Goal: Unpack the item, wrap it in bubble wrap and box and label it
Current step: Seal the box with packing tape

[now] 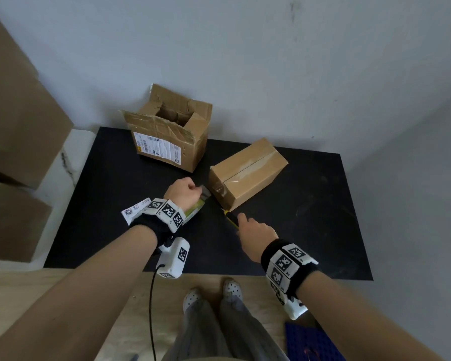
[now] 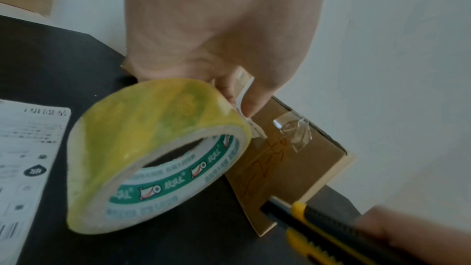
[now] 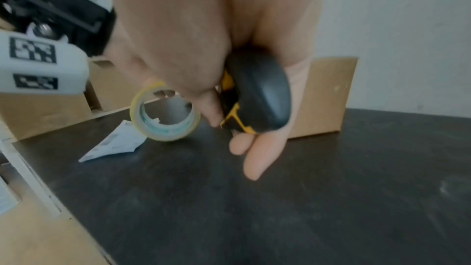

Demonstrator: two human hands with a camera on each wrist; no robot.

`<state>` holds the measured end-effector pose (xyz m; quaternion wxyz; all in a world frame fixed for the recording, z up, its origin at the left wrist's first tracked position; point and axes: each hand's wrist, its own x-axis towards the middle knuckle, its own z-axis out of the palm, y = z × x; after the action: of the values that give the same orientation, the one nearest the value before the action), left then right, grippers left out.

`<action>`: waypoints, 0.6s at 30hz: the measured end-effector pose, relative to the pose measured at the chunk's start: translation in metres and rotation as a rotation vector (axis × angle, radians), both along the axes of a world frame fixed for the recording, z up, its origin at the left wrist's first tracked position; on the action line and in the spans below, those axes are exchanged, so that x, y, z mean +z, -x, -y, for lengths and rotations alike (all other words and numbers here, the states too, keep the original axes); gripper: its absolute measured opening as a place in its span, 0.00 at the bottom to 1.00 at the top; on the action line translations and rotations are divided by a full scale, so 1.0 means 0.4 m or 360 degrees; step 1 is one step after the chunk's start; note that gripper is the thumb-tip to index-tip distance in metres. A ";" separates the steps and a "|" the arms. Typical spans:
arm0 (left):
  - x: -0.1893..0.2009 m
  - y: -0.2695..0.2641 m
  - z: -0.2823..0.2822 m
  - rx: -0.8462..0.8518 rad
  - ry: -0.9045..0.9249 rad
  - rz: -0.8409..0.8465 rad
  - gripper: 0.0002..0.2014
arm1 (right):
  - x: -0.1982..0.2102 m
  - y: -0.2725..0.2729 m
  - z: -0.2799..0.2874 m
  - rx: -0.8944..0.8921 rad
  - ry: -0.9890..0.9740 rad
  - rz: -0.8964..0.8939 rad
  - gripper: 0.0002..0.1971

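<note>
A closed cardboard box (image 1: pixel 248 173) with clear tape along its top seam lies on the black mat (image 1: pixel 323 217). My left hand (image 1: pixel 182 190) holds a yellowish roll of packing tape (image 2: pixel 153 156) just left of the box's near end (image 2: pixel 288 160), pinching the tape strip that runs from the roll to the box. My right hand (image 1: pixel 255 231) grips a yellow and black utility knife (image 1: pixel 231 217) whose tip points at the box's near lower corner. The knife (image 2: pixel 318 227) sits right beside that corner. From the right wrist, the knife's butt (image 3: pixel 257 96) fills my curled fingers.
An opened, torn cardboard box (image 1: pixel 169 131) with a shipping label stands at the back of the mat. A loose paper label (image 1: pixel 134 209) lies under my left wrist. Large cartons (image 1: pixel 16 121) stack at the left. A blue studded plate (image 1: pixel 313 342) lies on the floor by my feet.
</note>
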<state>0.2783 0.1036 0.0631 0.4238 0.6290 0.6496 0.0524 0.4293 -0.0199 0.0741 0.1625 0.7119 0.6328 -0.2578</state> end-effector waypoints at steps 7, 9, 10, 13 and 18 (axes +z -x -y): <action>0.015 0.049 0.002 0.0147 0.0004 0.0304 0.03 | -0.101 0.011 0.006 0.0062 -0.0078 -0.0153 0.23; 0.023 0.061 0.011 0.0131 -0.0016 0.0371 0.03 | -0.126 0.015 0.004 0.0089 -0.0129 -0.0121 0.25; 0.026 0.066 0.015 0.0138 -0.0019 0.0395 0.04 | -0.137 0.017 0.003 0.0095 -0.0158 -0.0105 0.26; 0.027 0.077 0.021 0.0194 -0.0015 0.0445 0.05 | -0.166 0.023 0.001 0.0125 -0.0241 -0.0054 0.28; 0.030 0.083 0.029 0.0228 0.0026 0.0509 0.04 | -0.195 0.020 -0.002 0.0155 -0.0294 -0.0040 0.28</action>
<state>0.2451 0.0919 0.0749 0.5221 0.5612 0.6175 0.1767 0.4214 -0.0190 -0.0037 0.1005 0.6891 0.6896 -0.1989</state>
